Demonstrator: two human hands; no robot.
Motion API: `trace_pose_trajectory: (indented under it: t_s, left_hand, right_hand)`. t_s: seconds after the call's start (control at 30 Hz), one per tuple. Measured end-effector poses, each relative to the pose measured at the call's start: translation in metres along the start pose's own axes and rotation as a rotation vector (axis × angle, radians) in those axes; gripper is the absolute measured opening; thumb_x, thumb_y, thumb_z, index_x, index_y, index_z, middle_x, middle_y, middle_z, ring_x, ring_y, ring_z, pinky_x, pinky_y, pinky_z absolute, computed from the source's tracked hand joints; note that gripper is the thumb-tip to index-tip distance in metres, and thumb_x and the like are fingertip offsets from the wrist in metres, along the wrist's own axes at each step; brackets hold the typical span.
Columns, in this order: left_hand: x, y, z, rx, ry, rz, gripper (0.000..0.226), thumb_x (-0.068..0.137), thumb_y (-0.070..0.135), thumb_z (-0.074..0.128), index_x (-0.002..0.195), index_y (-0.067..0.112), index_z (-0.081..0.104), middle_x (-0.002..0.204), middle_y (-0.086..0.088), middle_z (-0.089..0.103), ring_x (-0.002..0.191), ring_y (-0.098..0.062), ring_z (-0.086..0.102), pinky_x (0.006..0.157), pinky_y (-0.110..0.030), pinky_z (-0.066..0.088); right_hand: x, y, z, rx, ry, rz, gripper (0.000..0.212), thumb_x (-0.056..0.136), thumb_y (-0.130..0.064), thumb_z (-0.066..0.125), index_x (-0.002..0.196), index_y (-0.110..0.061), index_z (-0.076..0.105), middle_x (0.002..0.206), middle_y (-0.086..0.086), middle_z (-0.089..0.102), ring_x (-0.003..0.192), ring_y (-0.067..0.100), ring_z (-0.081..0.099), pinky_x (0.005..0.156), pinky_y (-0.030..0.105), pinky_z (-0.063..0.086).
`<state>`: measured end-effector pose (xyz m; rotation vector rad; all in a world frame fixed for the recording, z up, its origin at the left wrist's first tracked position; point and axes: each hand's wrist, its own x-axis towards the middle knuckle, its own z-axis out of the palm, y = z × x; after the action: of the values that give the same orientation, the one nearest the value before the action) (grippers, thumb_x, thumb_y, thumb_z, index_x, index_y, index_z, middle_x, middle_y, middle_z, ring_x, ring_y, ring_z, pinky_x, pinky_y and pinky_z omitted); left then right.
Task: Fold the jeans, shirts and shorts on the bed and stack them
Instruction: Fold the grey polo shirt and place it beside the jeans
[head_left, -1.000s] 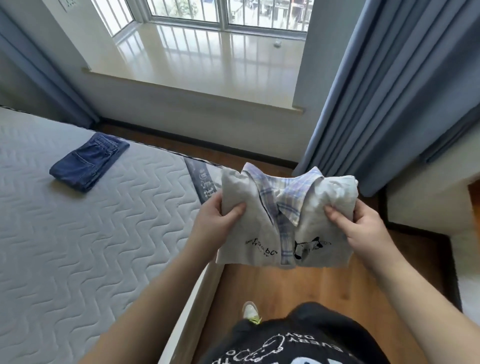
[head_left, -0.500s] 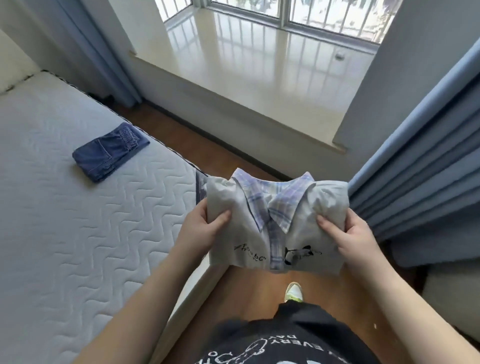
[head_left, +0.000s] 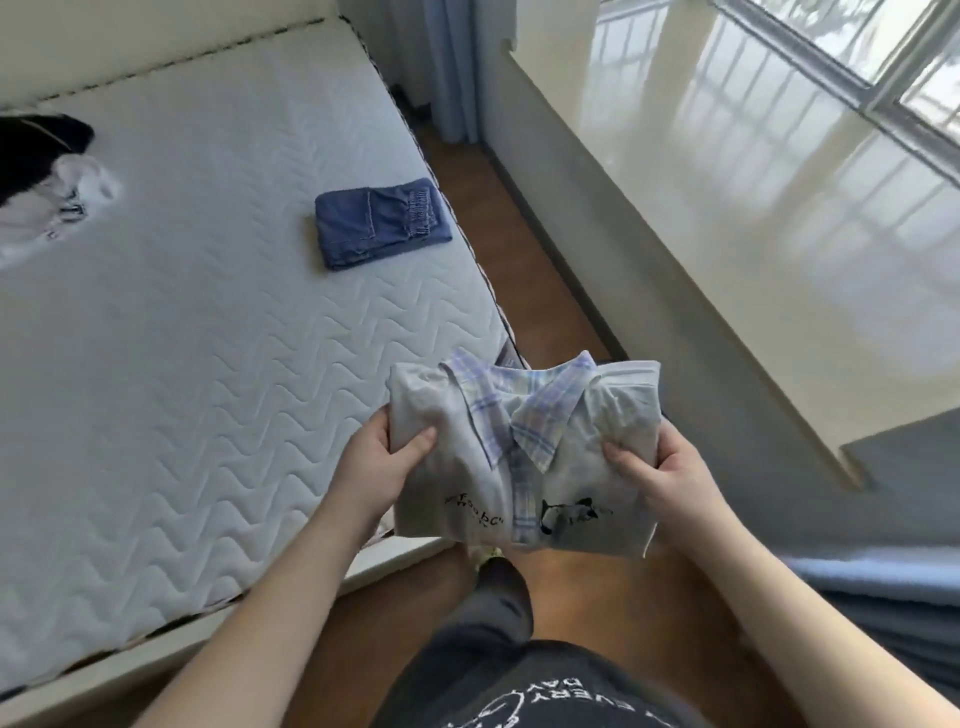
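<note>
I hold a folded light grey shirt (head_left: 566, 452) with a blue plaid collar and small black prints, in the air over the bed's near right corner. My left hand (head_left: 382, 462) grips its left edge, thumb on top. My right hand (head_left: 670, 467) grips its right edge the same way. Folded blue jeans (head_left: 382, 223) lie on the white quilted mattress (head_left: 182, 338) near its right edge. A loose heap of black and white clothes (head_left: 41, 176) lies at the mattress's far left.
A strip of wooden floor (head_left: 524, 249) runs between the bed and a wide glossy window ledge (head_left: 753, 197). Blue curtains (head_left: 883, 597) hang at lower right. My leg and foot stand on the floor beside the bed's corner.
My view has swung left toward the bed, so the jeans now sit nearer the centre and the clothes heap has come into sight. Both hands keep the same grip on the shirt.
</note>
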<state>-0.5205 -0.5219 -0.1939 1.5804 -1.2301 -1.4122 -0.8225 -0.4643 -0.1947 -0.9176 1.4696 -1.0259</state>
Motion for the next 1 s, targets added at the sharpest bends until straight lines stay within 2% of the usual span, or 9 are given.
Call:
trace_pose_trajectory:
  t_s: [0.07,0.2,0.37,0.43,0.53,0.63,0.7,0.8,1.0]
  left_hand:
    - [0.020,-0.012,-0.012,-0.041,0.058,-0.030,0.022,0.088,0.028,0.071,0.107,0.038,0.064,0.102,0.018,0.073,0.090,0.000,0.069,0.069,-0.018,0.054]
    - [0.066,-0.033,-0.030,-0.094,0.135,-0.088,0.019,0.088,0.022,0.072,0.101,0.034,0.066,0.099,0.013,0.074,0.091,-0.009,0.071,0.073,-0.026,0.056]
    - [0.120,-0.048,-0.047,-0.120,0.184,-0.165,0.020,0.088,0.021,0.072,0.104,0.032,0.066,0.103,0.008,0.075,0.096,-0.014,0.071,0.087,-0.042,0.056]
    - [0.138,-0.046,-0.053,-0.139,0.210,-0.193,0.020,0.089,0.018,0.071,0.104,0.029,0.066,0.103,0.006,0.075,0.097,-0.016,0.071,0.090,-0.044,0.056]
    - [0.159,-0.044,-0.061,-0.129,0.247,-0.225,0.020,0.088,0.018,0.071,0.103,0.029,0.066,0.102,0.006,0.075,0.097,-0.017,0.071,0.091,-0.045,0.055]
    - [0.178,-0.048,-0.064,-0.132,0.262,-0.263,0.020,0.085,0.029,0.074,0.102,0.036,0.067,0.103,0.008,0.075,0.096,-0.014,0.071,0.088,-0.041,0.056]
    - [0.190,-0.050,-0.060,-0.152,0.264,-0.291,0.024,0.080,0.040,0.074,0.103,0.036,0.068,0.104,0.007,0.075,0.097,-0.014,0.071,0.087,-0.040,0.055]
    - [0.209,-0.059,-0.051,-0.132,0.317,-0.352,0.035,0.075,0.052,0.072,0.105,0.034,0.068,0.103,0.009,0.075,0.098,-0.013,0.071,0.086,-0.037,0.055]
    - [0.258,-0.086,-0.035,-0.118,0.433,-0.469,0.014,0.088,0.033,0.071,0.100,0.025,0.069,0.099,0.003,0.076,0.096,-0.021,0.071,0.090,-0.045,0.055]
  right_hand:
    - [0.032,-0.006,0.012,-0.044,-0.064,0.005,0.029,0.088,-0.020,0.070,0.108,-0.041,0.065,0.107,-0.006,0.074,0.099,0.016,0.071,0.080,0.039,0.059]
    - [0.096,-0.008,0.039,-0.121,-0.150,0.044,0.031,0.091,-0.014,0.068,0.106,-0.041,0.065,0.106,-0.006,0.074,0.098,0.015,0.070,0.081,0.039,0.057]
    - [0.166,-0.011,0.074,-0.199,-0.222,0.093,0.031,0.090,-0.011,0.067,0.101,-0.040,0.064,0.098,-0.018,0.073,0.089,0.000,0.069,0.068,0.016,0.053]
    - [0.187,-0.016,0.085,-0.190,-0.232,0.121,0.032,0.090,-0.010,0.066,0.100,-0.040,0.064,0.095,-0.021,0.073,0.086,-0.003,0.068,0.064,0.012,0.051]
    - [0.215,-0.019,0.095,-0.122,-0.297,0.184,0.036,0.090,-0.007,0.064,0.101,-0.041,0.068,0.102,-0.008,0.074,0.094,0.009,0.071,0.072,0.023,0.057]
    - [0.245,-0.014,0.101,-0.028,-0.364,0.260,0.035,0.091,-0.010,0.065,0.116,-0.034,0.064,0.113,0.001,0.072,0.104,0.022,0.069,0.086,0.041,0.057]
    - [0.264,-0.005,0.104,0.024,-0.388,0.312,0.036,0.092,-0.014,0.066,0.125,-0.028,0.059,0.117,0.003,0.071,0.107,0.024,0.068,0.089,0.043,0.056]
    - [0.293,0.004,0.108,0.026,-0.461,0.366,0.032,0.094,-0.022,0.065,0.125,-0.029,0.059,0.118,0.002,0.070,0.109,0.023,0.067,0.092,0.043,0.055]
    - [0.363,0.030,0.113,-0.059,-0.510,0.438,0.023,0.095,-0.028,0.063,0.117,-0.034,0.064,0.114,0.003,0.072,0.105,0.026,0.069,0.093,0.051,0.054]
